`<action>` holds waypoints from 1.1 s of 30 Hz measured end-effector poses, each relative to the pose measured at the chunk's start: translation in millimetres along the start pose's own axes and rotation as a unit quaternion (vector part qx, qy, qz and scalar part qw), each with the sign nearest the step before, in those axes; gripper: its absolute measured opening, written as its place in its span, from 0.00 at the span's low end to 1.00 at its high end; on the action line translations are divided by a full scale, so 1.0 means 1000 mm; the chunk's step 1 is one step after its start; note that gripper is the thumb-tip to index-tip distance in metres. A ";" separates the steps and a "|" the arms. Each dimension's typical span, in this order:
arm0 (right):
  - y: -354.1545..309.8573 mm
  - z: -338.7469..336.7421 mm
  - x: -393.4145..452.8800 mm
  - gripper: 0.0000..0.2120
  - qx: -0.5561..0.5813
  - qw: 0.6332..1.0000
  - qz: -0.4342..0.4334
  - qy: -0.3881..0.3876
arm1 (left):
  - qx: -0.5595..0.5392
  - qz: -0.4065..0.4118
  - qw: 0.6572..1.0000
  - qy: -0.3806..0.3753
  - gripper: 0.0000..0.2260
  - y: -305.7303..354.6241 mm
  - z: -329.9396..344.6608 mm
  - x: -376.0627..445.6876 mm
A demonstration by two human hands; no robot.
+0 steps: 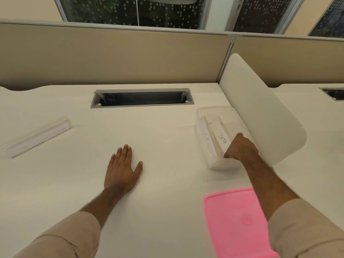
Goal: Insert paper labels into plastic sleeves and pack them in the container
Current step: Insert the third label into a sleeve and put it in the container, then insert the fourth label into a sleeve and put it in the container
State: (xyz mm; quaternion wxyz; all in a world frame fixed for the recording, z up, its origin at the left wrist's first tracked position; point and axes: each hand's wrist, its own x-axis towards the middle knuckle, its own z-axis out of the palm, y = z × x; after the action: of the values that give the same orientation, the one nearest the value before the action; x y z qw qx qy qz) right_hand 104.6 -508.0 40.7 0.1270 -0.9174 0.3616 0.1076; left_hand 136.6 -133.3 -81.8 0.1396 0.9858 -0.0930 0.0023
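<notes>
While the right hand (240,148) pinches the BETA label (222,140) into the container (202,116), the flat, empty left hand (121,171) lies nearer the remaining sleeve (40,136), angled far left.

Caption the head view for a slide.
Right hand lowers the BETA sleeve into the clear container; left hand flat.

Your right hand (240,148) curls over the near rim of the clear container (208,112), so its fingertips are hidden and you cannot tell whether they pinch the "BETA" sleeve (221,135). That hand also covers the sleeve's near end. The second sleeve (207,138) beside it shows writing too faint to read. Your right forearm hides the right edge of the pink lid (234,224), and the picture's lower edge cuts off its near side. Near the tabletop's left edge, the loose sleeve (40,135) shows nothing legible on its paper.
</notes>
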 end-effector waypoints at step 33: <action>-0.172 0.108 -0.184 0.07 0.236 0.888 -0.386 0.085 | -0.238 -0.176 0.930 0.217 0.12 -0.163 -0.108 -0.152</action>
State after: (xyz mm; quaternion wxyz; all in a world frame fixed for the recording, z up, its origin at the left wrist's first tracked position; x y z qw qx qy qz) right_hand 80.9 -235.8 18.8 0.3402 -0.9331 0.0030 -0.1165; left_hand 19.2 77.9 -27.3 0.3847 0.8999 0.1171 0.1689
